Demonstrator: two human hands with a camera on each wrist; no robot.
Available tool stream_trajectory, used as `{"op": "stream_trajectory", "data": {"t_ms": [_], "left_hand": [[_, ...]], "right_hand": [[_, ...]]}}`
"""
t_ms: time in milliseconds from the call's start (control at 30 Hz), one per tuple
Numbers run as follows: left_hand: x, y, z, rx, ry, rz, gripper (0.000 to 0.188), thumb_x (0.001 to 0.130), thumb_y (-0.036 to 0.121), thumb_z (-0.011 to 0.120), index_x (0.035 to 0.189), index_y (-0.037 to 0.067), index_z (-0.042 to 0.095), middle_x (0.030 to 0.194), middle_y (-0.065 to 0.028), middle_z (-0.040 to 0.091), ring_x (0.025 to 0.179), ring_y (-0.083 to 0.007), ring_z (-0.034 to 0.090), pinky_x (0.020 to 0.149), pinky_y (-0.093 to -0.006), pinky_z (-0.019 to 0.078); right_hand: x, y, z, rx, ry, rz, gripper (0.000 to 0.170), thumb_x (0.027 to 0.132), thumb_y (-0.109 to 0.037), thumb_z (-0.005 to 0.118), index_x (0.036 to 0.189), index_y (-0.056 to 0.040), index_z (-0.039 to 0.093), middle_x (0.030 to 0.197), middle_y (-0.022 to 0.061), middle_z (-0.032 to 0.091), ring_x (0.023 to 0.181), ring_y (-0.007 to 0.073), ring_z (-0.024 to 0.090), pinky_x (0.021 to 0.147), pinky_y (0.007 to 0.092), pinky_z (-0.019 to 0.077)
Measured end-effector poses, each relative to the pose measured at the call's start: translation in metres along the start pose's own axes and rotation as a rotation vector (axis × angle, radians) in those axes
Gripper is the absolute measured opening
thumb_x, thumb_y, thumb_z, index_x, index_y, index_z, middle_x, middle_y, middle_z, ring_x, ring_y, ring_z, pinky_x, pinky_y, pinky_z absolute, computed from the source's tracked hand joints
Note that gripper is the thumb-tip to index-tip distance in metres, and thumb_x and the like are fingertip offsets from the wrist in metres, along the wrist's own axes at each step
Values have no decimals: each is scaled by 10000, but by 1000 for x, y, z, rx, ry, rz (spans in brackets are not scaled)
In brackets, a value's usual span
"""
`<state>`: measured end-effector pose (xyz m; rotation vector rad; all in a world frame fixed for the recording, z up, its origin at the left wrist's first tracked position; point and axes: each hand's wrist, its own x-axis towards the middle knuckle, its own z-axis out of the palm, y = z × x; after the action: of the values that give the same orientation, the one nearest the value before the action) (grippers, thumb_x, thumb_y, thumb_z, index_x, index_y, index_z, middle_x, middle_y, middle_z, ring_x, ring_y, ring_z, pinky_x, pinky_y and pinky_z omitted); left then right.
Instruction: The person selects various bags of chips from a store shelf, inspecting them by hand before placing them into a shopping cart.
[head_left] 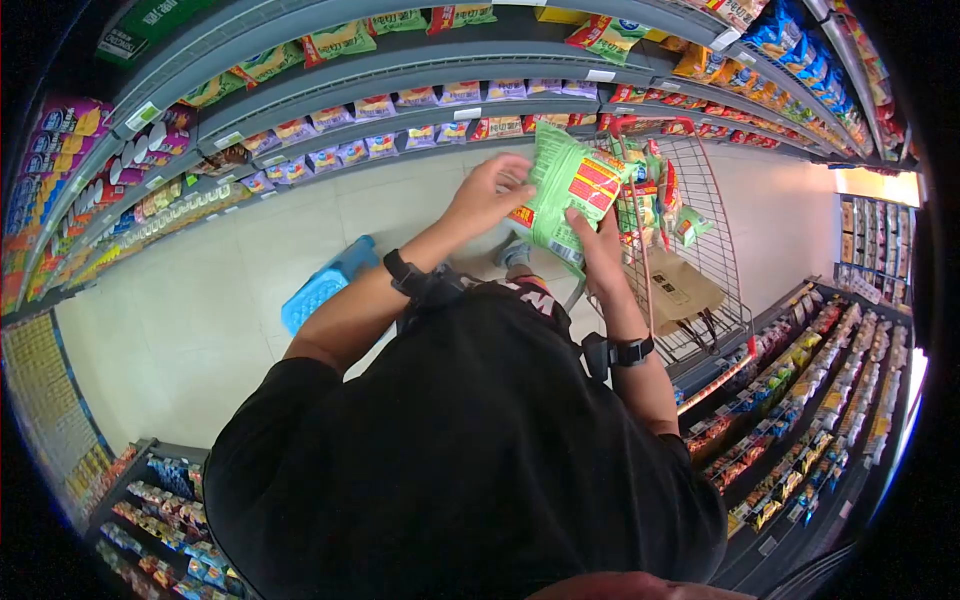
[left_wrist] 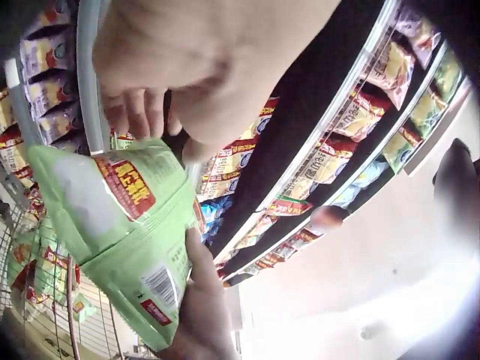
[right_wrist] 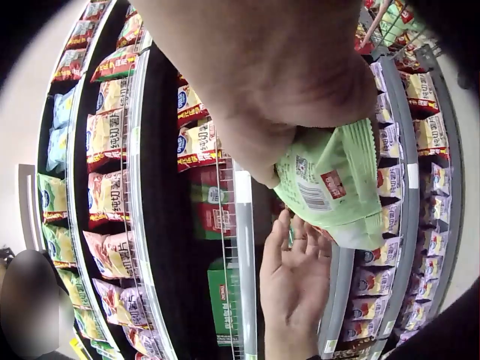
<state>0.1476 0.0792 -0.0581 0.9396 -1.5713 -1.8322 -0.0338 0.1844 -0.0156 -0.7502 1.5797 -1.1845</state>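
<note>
A light green chip bag [head_left: 560, 165], its back with a red label and a barcode facing up, is in front of the chest. My right hand [head_left: 603, 255] grips it by the right lower side, thumb on the near face. Beside the bag's left edge is my left hand [head_left: 490, 192], its fingers loosely extended. In the right wrist view the left hand [right_wrist: 295, 289] shows its palm, fingertips close to the underside of the green bag [right_wrist: 341, 180]. The left wrist view has the right thumb [left_wrist: 199, 259] lying along the bag [left_wrist: 142, 240] near its barcode.
A wire shopping cart [head_left: 735, 262] stands at the right, with several green and red snack bags [head_left: 645, 190] and a brown paper bag [head_left: 680, 290] in it. A blue plastic stool [head_left: 335, 280] is on the floor at left. Shelves [head_left: 400, 72] of snack bags run ahead.
</note>
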Motion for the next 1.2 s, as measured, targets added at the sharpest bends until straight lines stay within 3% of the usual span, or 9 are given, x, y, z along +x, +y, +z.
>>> {"op": "stream_trajectory", "data": {"t_ms": [67, 167, 267, 400, 533, 667, 800, 833, 1200], "left_hand": [[-5, 6, 0, -10, -111, -24, 707, 834, 296, 709, 1353, -19, 346, 1222, -164, 522, 1130, -240, 536, 896, -353, 488], [-7, 3, -3, 89, 52, 89, 763, 796, 298, 746, 1357, -13, 333, 1215, -177, 535, 1119, -235, 549, 899, -356, 481], [-4, 0, -7, 90, 190, -35, 831, 753, 332, 778, 1363, -3, 324, 1268, -194, 514, 1172, -249, 525, 949, -353, 449], [-7, 3, -6, -386, 39, -157, 664, 821, 270, 717, 1331, -7, 394, 1193, -141, 590, 1055, -203, 604, 910, -335, 488], [-9, 8, 3, -540, -155, -301, 588, 879, 308, 657, 1320, -6, 426, 1185, -125, 603, 1015, -175, 620, 880, -320, 506], [9, -7, 17, -237, -106, -221, 581, 910, 318, 615, 1336, 1, 380, 1212, -132, 580, 1017, -167, 619, 853, -294, 521], [24, -20, 44, -61, -146, -140, 712, 840, 390, 698, 1320, -21, 369, 1183, -168, 590, 1018, -208, 622, 864, -328, 504], [29, -21, 49, -86, -156, -150, 599, 868, 256, 684, 1321, 2, 386, 1191, -118, 590, 1015, -176, 610, 875, -317, 503], [82, -26, 126, -150, -345, -281, 517, 907, 302, 633, 1289, 4, 454, 1163, -96, 610, 1001, -147, 605, 866, -304, 501]], "right_hand": [[4, 4, 1, 34, -77, -24, 519, 907, -156, 604, 1355, -27, 375, 1259, 106, 530, 1095, 191, 559, 921, 334, 461], [5, -13, 7, 183, -239, -4, 568, 906, -138, 595, 1409, -59, 342, 1345, 88, 462, 1157, 214, 535, 917, 345, 466], [13, -13, -1, 85, -409, 22, 544, 914, -135, 585, 1400, -60, 352, 1333, 81, 477, 1199, 220, 508, 906, 349, 472], [29, -5, -10, -41, -243, -78, 555, 913, -170, 603, 1379, -9, 350, 1311, 110, 491, 1184, 204, 500, 947, 330, 437], [15, 2, -19, 302, -351, 226, 593, 899, -233, 642, 1353, 17, 355, 1303, 125, 496, 1172, 191, 489, 993, 326, 395], [22, 19, -37, 136, -145, 186, 529, 886, -224, 667, 1282, 27, 423, 1198, 118, 569, 1067, 174, 554, 927, 316, 444], [20, 13, -52, 50, -63, 185, 483, 881, -191, 668, 1245, 35, 445, 1165, 119, 589, 1023, 170, 575, 891, 310, 466], [22, 21, -57, 89, -55, 175, 499, 883, -189, 666, 1261, 40, 435, 1166, 120, 588, 1030, 174, 573, 907, 314, 458], [21, 51, -144, 521, -84, 302, 528, 926, -191, 598, 1354, 13, 366, 1267, 112, 532, 1123, 192, 540, 961, 330, 439]]}}
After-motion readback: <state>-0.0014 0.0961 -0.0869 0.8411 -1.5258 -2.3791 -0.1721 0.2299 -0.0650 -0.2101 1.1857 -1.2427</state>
